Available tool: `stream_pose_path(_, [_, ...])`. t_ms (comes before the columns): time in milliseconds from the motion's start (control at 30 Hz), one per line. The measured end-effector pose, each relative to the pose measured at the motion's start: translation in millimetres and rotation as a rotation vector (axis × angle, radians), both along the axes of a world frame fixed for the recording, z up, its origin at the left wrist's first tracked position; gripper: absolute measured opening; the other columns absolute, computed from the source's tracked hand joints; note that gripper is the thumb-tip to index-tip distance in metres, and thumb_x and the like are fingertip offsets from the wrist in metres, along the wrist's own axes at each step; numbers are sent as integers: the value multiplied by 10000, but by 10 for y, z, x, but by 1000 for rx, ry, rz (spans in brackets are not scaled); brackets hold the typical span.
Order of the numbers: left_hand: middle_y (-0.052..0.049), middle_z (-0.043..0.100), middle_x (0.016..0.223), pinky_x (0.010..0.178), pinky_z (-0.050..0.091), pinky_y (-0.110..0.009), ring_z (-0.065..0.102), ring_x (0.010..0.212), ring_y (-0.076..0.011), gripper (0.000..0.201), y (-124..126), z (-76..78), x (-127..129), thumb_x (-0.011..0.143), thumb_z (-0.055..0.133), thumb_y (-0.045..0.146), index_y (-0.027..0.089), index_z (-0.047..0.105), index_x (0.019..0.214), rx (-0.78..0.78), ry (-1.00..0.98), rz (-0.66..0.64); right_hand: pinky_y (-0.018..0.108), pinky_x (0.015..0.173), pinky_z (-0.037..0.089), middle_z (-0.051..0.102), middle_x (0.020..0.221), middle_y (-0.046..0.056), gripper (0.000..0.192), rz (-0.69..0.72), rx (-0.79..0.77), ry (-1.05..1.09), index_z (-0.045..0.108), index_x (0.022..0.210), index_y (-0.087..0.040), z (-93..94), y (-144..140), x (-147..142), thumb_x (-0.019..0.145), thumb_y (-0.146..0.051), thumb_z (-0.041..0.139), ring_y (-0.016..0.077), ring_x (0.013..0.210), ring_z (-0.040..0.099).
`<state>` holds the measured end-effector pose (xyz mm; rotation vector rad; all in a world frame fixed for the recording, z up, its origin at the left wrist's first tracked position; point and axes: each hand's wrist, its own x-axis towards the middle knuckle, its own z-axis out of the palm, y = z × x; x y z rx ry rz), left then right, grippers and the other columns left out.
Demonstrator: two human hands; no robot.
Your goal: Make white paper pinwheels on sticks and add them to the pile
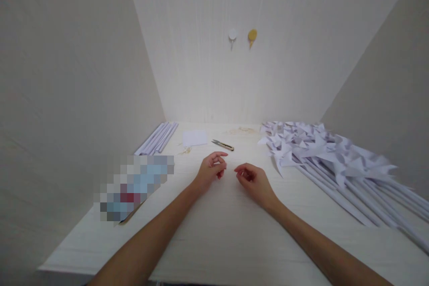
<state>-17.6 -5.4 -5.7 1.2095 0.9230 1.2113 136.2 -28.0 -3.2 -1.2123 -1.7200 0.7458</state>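
My left hand [213, 169] is above the middle of the white table, its index finger stretched out and the other fingers loosely curled. Just to its right is my right hand [253, 179], fingers loosely bent, with a gap between thumb and fingers. A small space separates the two hands, and I see nothing held in either. Beyond them lies a pair of thread snips [223, 145], blades pointing left. A white sheet of paper [195, 137] is behind my left hand, with a few thin tan strands [186, 150] beside it.
Many white paper pinwheels [311, 147] on rolled-paper sticks [351, 199] are heaped at the right. Rolled paper tubes [157, 138] lie at the back left, with a pixelated item [137, 187] nearer. More tan strands [246, 130] lie at the back. Two hooks [252, 35] are on the wall.
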Motion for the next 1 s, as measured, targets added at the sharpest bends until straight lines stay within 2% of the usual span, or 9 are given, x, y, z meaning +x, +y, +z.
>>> stream_pose_path(200, [63, 468, 607, 396, 276, -202, 342, 377, -37, 328, 221, -35, -109, 621, 553, 235, 163, 492, 935, 55, 96, 191, 214, 408, 303, 440, 464, -51, 115, 40, -30, 113, 599, 707, -176, -80, 7, 28, 655, -239, 518, 88, 426, 373])
stream_pose_path(267, [45, 468, 644, 432, 314, -221, 356, 399, -53, 295, 402, 25, -185, 672, 478, 207, 157, 489, 963, 157, 346, 313, 216, 403, 298, 437, 463, -50, 113, 24, -39, 141, 596, 700, -177, -79, 15, 36, 648, -248, 525, 87, 421, 365])
stream_pose_path(333, [28, 465, 642, 509, 366, -254, 414, 464, -90, 242, 612, 127, -286, 693, 460, 188, 155, 519, 926, 267, 620, 347, 218, 406, 299, 433, 463, -50, 111, 18, -44, 152, 593, 692, -176, -72, 21, 34, 642, -246, 523, 87, 421, 361])
stream_pose_path(467, [-33, 508, 734, 746, 384, -327, 501, 750, -190, 102, 965, 323, -530, 619, 602, 182, 171, 575, 716, 384, 850, 293, 219, 415, 300, 415, 461, -52, 111, 23, -66, 138, 588, 681, -172, -37, 9, 23, 641, -229, 502, 88, 428, 356])
stream_pose_path(500, [-62, 524, 813, 781, 378, -349, 504, 807, -213, 108, 1022, 345, -586, 656, 595, 244, 173, 576, 734, 458, 1105, 198, 219, 417, 301, 414, 461, -51, 107, 23, -70, 135, 584, 675, -172, -27, 3, 20, 638, -224, 498, 88, 429, 358])
stream_pose_path(533, [-82, 537, 857, 798, 374, -361, 508, 828, -230, 138, 1064, 352, -636, 640, 624, 260, 168, 584, 736, 469, 1184, 139, 219, 417, 303, 413, 459, -51, 103, 22, -74, 133, 581, 669, -173, -17, -3, 18, 636, -219, 495, 89, 429, 360])
stream_pose_path(633, [-116, 559, 884, 799, 384, -362, 521, 851, -254, 186, 1120, 303, -744, 640, 642, 294, 159, 591, 758, 469, 1304, 44, 218, 419, 307, 421, 456, -48, 95, 27, -81, 134, 576, 660, -174, 1, -18, 14, 628, -201, 490, 90, 426, 371])
stream_pose_path(800, [-151, 571, 888, 791, 390, -367, 529, 861, -259, 231, 1118, 186, -833, 782, 474, 351, 145, 574, 813, 463, 1474, -5, 212, 431, 316, 444, 479, -40, 110, 55, -71, 117, 581, 673, -167, 8, -27, 11, 632, -178, 479, 88, 444, 388])
stream_pose_path(1000, [-140, 576, 943, 788, 410, -348, 551, 842, -224, 252, 1147, 185, -868, 837, 389, 322, 137, 558, 864, 465, 1614, -50, 210, 439, 314, 437, 488, -38, 125, 64, -91, 84, 585, 685, -151, 17, -26, 14, 643, -172, 469, 86, 453, 389])
